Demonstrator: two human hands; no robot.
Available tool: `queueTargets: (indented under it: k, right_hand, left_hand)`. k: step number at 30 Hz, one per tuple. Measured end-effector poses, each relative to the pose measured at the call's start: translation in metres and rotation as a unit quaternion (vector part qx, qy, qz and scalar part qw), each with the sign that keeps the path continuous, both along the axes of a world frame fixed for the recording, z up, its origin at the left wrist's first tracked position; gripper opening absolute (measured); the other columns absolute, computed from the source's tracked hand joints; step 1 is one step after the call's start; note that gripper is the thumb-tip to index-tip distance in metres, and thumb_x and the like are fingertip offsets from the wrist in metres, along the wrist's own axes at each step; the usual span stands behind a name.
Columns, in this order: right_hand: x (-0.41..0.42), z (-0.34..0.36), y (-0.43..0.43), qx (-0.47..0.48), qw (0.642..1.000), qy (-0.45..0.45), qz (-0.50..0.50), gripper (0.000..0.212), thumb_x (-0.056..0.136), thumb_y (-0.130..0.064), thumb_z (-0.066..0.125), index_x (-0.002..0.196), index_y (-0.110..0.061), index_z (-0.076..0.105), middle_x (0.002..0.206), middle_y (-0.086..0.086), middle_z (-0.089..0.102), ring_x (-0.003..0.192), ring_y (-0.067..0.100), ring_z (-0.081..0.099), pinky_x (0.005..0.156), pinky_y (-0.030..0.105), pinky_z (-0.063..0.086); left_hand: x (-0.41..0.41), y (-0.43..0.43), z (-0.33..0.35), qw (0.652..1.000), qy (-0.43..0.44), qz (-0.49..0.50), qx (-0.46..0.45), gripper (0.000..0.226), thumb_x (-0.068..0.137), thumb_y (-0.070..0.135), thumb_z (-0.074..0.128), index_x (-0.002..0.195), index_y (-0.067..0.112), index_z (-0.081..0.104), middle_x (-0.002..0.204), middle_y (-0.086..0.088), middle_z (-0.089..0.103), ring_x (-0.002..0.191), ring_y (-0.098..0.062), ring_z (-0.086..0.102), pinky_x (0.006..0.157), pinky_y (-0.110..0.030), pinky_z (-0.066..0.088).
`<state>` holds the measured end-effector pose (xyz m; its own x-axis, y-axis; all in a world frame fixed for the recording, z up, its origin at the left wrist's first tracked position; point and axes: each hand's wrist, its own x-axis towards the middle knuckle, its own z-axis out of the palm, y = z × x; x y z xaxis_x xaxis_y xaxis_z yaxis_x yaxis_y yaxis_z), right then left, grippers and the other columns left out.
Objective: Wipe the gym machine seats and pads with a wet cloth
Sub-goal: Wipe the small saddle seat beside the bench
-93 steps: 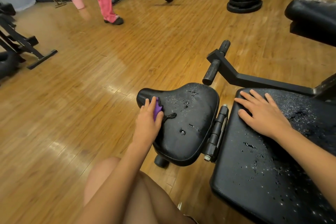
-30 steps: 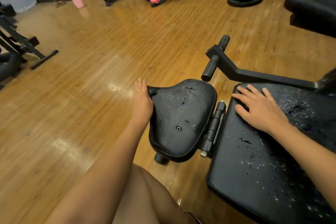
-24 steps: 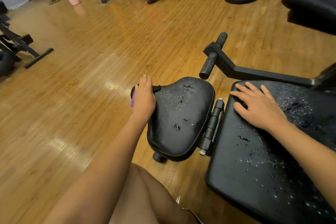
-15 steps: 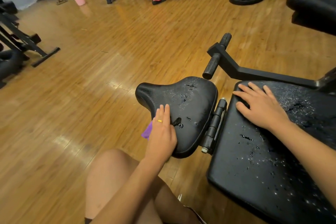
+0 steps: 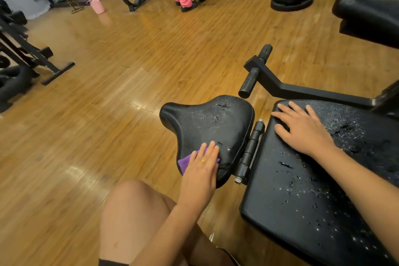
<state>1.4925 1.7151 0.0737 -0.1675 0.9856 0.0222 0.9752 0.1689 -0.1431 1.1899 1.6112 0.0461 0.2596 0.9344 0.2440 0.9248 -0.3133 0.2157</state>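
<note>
Cloth [image 5: 183, 162], purple, lies pressed flat on the near edge of the seat [image 5: 207, 123] under your left hand [image 5: 200, 166], whose fingers [image 5: 210, 149] lie straight and close together on top of it, one corner poking out at the seat's left. Your right hand [image 5: 302, 129] rests flat, fingers spread, on the pad [image 5: 313, 190] just right of the seat. Droplets speckle the seat's far half and the pad, so the job looks under half done.
</note>
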Motion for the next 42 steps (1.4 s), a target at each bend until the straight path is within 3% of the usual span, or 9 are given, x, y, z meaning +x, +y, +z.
queueTargets:
  k: [2, 5, 12, 19, 24, 30, 36, 39, 42]
  right_hand:
    - [0.000, -0.001, 0.001, 0.000, 1.000, 0.000, 0.000, 0.051, 0.100, -0.049, 0.030, 0.149, -0.035, 0.037, 0.162, -0.010, 0.022, 0.151, 0.014, 0.009, 0.122, 0.048, 0.001]
    - [0.001, -0.004, 0.000, -0.004, 1.000, -0.004, -0.001, 0.052, 0.100, -0.049, 0.030, 0.149, -0.035, 0.037, 0.162, -0.010, 0.022, 0.151, 0.014, 0.008, 0.122, 0.047, 0.001]
    - [0.001, -0.001, 0.001, -0.004, 1.000, -0.010, -0.003, 0.052, 0.100, -0.049, 0.029, 0.149, -0.035, 0.036, 0.162, -0.009, 0.021, 0.151, 0.014, 0.008, 0.122, 0.048, 0.002]
    - [-0.002, -0.004, 0.000, 0.011, 1.000, 0.003, 0.007, 0.050, 0.099, -0.047, 0.034, 0.147, -0.033, 0.041, 0.161, -0.008, 0.026, 0.151, 0.016, 0.012, 0.122, 0.049, 0.004]
    - [0.001, -0.004, 0.000, 0.008, 1.000, 0.009, 0.002, 0.051, 0.099, -0.047, 0.032, 0.148, -0.034, 0.040, 0.161, -0.009, 0.024, 0.151, 0.015, 0.010, 0.122, 0.047, 0.002]
    - [0.005, -0.005, -0.001, 0.012, 1.000, 0.002, -0.010, 0.050, 0.099, -0.047, 0.034, 0.148, -0.035, 0.039, 0.161, -0.009, 0.025, 0.151, 0.014, 0.011, 0.122, 0.048, 0.004]
    - [0.002, -0.005, 0.000, 0.010, 1.000, -0.004, -0.005, 0.050, 0.099, -0.048, 0.034, 0.147, -0.035, 0.041, 0.160, -0.008, 0.027, 0.150, 0.015, 0.014, 0.122, 0.050, 0.007]
    - [-0.001, -0.005, 0.001, 0.009, 1.000, -0.001, 0.000, 0.051, 0.099, -0.048, 0.032, 0.147, -0.035, 0.040, 0.161, -0.009, 0.026, 0.151, 0.015, 0.013, 0.122, 0.049, 0.005]
    - [-0.001, -0.005, 0.002, 0.008, 1.000, -0.001, 0.002, 0.051, 0.099, -0.049, 0.031, 0.148, -0.035, 0.039, 0.161, -0.009, 0.026, 0.151, 0.015, 0.012, 0.122, 0.049, 0.004]
  left_hand:
    - [0.017, 0.017, 0.004, 0.997, 0.047, -0.061, -0.008, 0.045, 0.103, 0.024, 0.034, 0.144, 0.011, 0.047, 0.152, -0.006, 0.046, 0.141, -0.028, 0.041, 0.114, -0.044, 0.037]
    - [0.050, 0.038, 0.008, 0.988, 0.089, -0.118, -0.045, 0.048, 0.102, 0.018, 0.045, 0.150, 0.013, 0.038, 0.159, -0.007, 0.034, 0.146, -0.032, 0.030, 0.118, -0.044, 0.026]
    - [0.012, 0.022, 0.008, 0.988, 0.100, -0.119, -0.016, 0.049, 0.102, 0.032, 0.036, 0.146, 0.013, 0.045, 0.153, -0.006, 0.044, 0.139, -0.027, 0.044, 0.112, -0.041, 0.037]
    - [-0.045, 0.018, 0.016, 0.997, 0.048, -0.035, -0.055, 0.046, 0.105, 0.024, 0.036, 0.149, 0.012, 0.043, 0.156, -0.003, 0.039, 0.144, -0.028, 0.035, 0.113, -0.033, 0.027]
    - [0.013, 0.029, 0.011, 0.989, 0.090, -0.114, -0.022, 0.049, 0.098, 0.009, 0.055, 0.146, 0.009, 0.045, 0.154, -0.008, 0.042, 0.141, -0.031, 0.041, 0.112, -0.043, 0.035]
    - [0.081, 0.077, 0.009, 0.971, 0.166, -0.170, -0.024, 0.053, 0.099, 0.012, 0.043, 0.151, 0.008, 0.032, 0.159, -0.010, 0.032, 0.146, -0.032, 0.027, 0.114, -0.043, 0.027]
    - [0.011, 0.041, 0.011, 0.986, 0.025, -0.141, -0.087, 0.049, 0.105, 0.027, 0.042, 0.152, 0.015, 0.036, 0.160, -0.002, 0.032, 0.148, -0.022, 0.026, 0.121, -0.042, 0.024]
    - [-0.031, 0.021, 0.019, 0.987, 0.050, -0.120, -0.100, 0.054, 0.104, 0.038, 0.032, 0.154, 0.018, 0.032, 0.161, 0.002, 0.029, 0.149, -0.015, 0.023, 0.122, -0.035, 0.018]
    - [-0.037, 0.019, 0.020, 0.985, 0.076, -0.135, -0.079, 0.051, 0.105, 0.031, 0.031, 0.153, 0.014, 0.035, 0.160, -0.001, 0.032, 0.148, -0.020, 0.027, 0.120, -0.037, 0.023]
